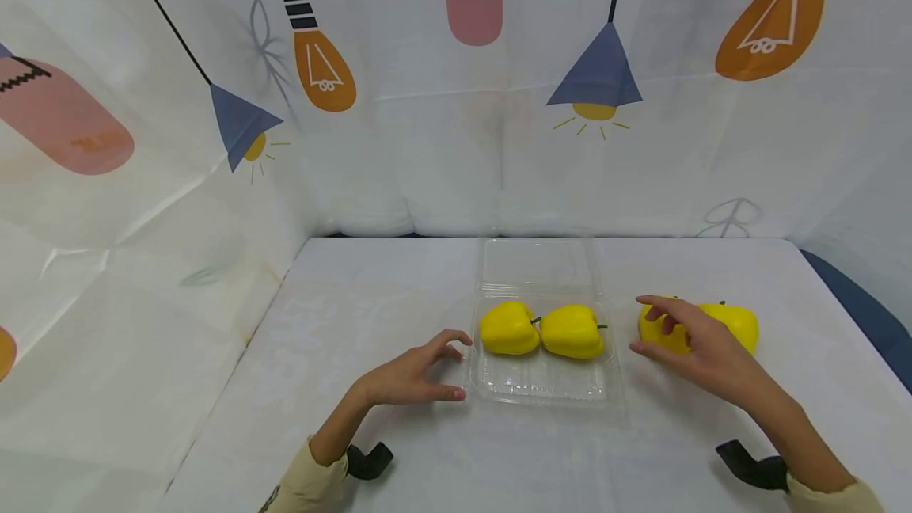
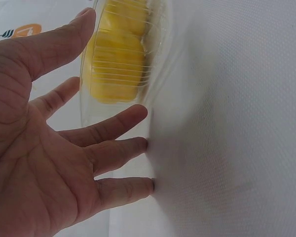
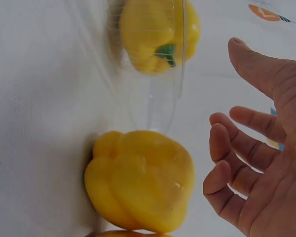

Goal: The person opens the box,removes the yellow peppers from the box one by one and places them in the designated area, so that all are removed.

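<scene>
A clear plastic clamshell box (image 1: 541, 386) lies with its lid (image 1: 536, 261) folded back. Inside it sit two yellow bell peppers, a left one (image 1: 509, 328) and a right one (image 1: 572, 332), side by side. My left hand (image 1: 416, 370) is at the box's left side, fingers spread and fingertips right at its rim. Two more yellow bell peppers lie on the table to the right, a nearer one (image 3: 140, 180) and a farther one (image 1: 734, 324). Over them hovers my right hand (image 1: 701, 347), fingers loosely bent, holding nothing and partly hiding the nearer pepper in the head view.
Everything rests on a white-covered table (image 1: 342, 283). A white curtain (image 1: 427, 149) printed with lamps and bulbs hangs behind and to the left. Black straps (image 1: 369, 461) show at both wrists, and a dark blue surface (image 1: 858, 291) lies beyond the right edge.
</scene>
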The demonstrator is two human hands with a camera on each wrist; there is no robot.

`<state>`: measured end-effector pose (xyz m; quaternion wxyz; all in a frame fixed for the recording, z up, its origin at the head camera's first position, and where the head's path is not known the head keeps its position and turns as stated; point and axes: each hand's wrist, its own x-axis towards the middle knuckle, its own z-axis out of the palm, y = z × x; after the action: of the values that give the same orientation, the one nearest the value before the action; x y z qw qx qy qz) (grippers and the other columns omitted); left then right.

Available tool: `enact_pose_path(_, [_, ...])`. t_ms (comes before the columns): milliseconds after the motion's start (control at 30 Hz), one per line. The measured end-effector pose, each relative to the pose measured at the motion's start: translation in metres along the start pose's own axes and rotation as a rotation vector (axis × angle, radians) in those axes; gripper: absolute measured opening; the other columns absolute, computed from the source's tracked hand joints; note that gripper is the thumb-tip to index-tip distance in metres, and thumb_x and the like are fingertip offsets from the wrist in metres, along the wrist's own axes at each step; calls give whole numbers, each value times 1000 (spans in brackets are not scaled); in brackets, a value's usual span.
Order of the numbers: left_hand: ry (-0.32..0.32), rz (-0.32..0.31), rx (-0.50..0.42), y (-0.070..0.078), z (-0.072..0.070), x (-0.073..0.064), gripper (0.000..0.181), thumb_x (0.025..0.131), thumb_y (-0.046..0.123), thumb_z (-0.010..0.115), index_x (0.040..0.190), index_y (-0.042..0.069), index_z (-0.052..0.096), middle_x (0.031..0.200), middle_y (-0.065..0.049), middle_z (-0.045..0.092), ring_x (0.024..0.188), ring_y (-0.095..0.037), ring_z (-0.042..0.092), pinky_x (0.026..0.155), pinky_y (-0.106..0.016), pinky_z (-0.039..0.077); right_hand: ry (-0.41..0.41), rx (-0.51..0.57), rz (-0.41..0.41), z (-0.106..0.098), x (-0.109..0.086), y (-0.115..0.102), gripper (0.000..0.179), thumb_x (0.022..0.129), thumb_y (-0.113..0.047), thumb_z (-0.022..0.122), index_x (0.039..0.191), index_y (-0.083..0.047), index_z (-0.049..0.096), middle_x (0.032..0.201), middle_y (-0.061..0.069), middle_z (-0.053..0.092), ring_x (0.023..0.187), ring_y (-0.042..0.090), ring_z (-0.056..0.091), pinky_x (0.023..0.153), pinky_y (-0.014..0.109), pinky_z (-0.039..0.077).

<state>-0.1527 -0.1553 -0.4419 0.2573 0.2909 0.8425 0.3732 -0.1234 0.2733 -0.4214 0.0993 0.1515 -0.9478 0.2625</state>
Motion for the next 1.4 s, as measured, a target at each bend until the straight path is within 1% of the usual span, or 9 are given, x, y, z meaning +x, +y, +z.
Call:
enact_pose_path(200, [1,6,-2,0,0,0,69,83,43,70,137,35,27,130,-4,54,126,-20,42,105,-51,31,-12,8,-13,6,4,-5,64,77,-46,74,130,-16,53,94,-4,59,83,12,47,65,26,46])
enact_pose_path(267, [-1,6,-4,0,0,0,69,83,43,69,137,33,27,130,-4,54,126,-21,42,105,-51,31,-17,11,-13,8,5,-8,65,77,-47,74,130,-16,53,95,-4,59,83,12,48,65,26,47])
enact_pose_path(433, [-5,7,-10,1,-1,0,70,83,43,70,137,32,27,130,-4,54,126,-21,42,105,-51,30,-34,15,-4,13,8,-14,65,78,-50,72,130,-17,52,97,-2,60,82,14,49,65,27,47])
enact_pose_path(567, [-3,12,-7,1,-1,0,69,83,43,70,136,35,27,130,-4,54,126,-20,42,105,-50,31,-67,31,12,17,9,-19,66,79,-51,70,132,-15,51,101,0,60,84,15,49,65,28,47])
enact_pose_path(733, [-1,29,-1,0,-1,0,69,83,43,70,136,35,27,129,-5,55,125,-19,43,105,-50,31,-99,31,21,20,11,-25,67,80,-53,67,133,-15,50,104,1,61,86,17,51,66,30,46])
enact_pose_path(867, [0,30,2,0,-1,0,69,83,44,69,137,33,27,129,-4,55,125,-19,43,104,-49,31,-128,32,27,24,14,-30,69,80,-57,64,133,-15,50,106,1,62,88,17,51,67,30,45])
enact_pose_path(1000, [-2,23,0,0,-1,0,70,83,44,69,137,33,27,129,-3,55,125,-19,43,105,-50,31,-136,46,19,28,16,-33,70,81,-60,62,133,-15,50,107,0,62,89,17,52,67,31,44])
enact_pose_path(1200, [-1,20,1,0,-2,0,69,83,45,70,136,37,27,129,-3,55,125,-18,43,105,-50,31,-147,47,9,32,19,-35,69,81,-60,61,132,-15,51,106,-1,61,88,16,51,67,31,44])
enact_pose_path(1400, [-2,17,-12,0,-1,0,68,83,44,70,136,37,27,129,-4,55,126,-20,43,104,-51,31,-150,43,-8,37,22,-37,70,81,-60,61,132,-14,51,105,-1,61,88,16,53,69,32,45])
